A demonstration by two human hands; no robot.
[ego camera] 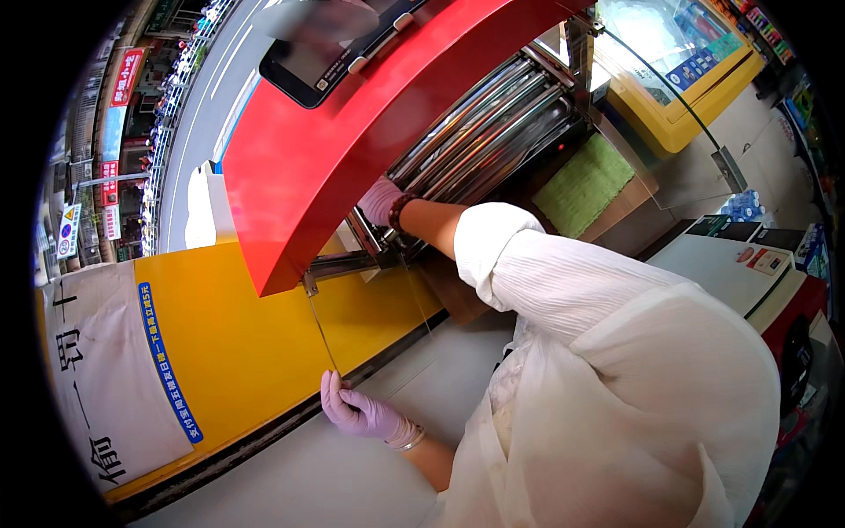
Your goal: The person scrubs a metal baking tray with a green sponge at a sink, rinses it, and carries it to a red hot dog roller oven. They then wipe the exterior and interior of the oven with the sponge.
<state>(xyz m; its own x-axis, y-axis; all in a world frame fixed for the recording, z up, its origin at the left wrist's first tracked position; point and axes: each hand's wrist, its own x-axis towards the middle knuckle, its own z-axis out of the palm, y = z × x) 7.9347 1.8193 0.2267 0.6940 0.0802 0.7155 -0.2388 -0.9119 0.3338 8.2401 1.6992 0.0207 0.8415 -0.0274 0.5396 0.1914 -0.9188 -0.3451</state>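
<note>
My right hand (381, 200), in a thin pink glove with a beaded bracelet at the wrist, reaches in beside the metal rollers (488, 125) of a roller grill. The red hood (370, 119) hides its fingers, so what they touch cannot be seen. Lower down, my left hand (360, 410) wears a matching glove, its fingers loosely curled. Its fingertips meet the lower end of a thin edge of a clear panel (323, 330); whether they grip it is unclear. A smartphone (297, 72) rests on the hood, held by white clips.
A green cloth (584, 185) lies beside the grill. At the upper right is a yellow-framed freezer (700, 99), with a clear panel before it. A yellow panel (264, 330) with a white banner (112, 376) runs along the left. White boxes (739, 264) and bottles stand at right.
</note>
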